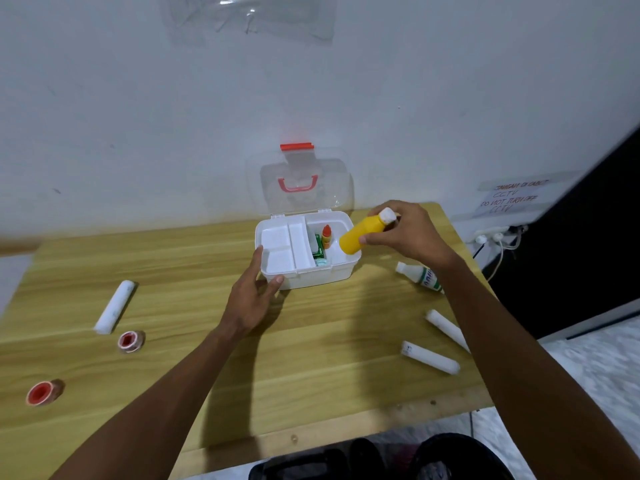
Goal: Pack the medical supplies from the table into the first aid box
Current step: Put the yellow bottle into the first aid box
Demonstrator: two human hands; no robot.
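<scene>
The white first aid box (pixel 322 275) stands open on the wooden table, its clear lid (pixel 304 181) with a red handle leaning back. A white tray covers its left half; the right half holds a small orange-capped bottle (pixel 326 236) and a green packet (pixel 319 251). My right hand (pixel 405 233) grips a yellow bottle (pixel 362 235) with a white cap, tilted over the box's right side. My left hand (pixel 254 292) rests against the box's front left corner, fingers spread.
On the left lie a white bandage roll (pixel 115 306) and two red-cored tape rolls (pixel 131 341) (pixel 43 393). On the right lie a white bottle with a green label (pixel 419 276) and two more bandage rolls (pixel 446 329) (pixel 430 357). A wall stands just behind the box.
</scene>
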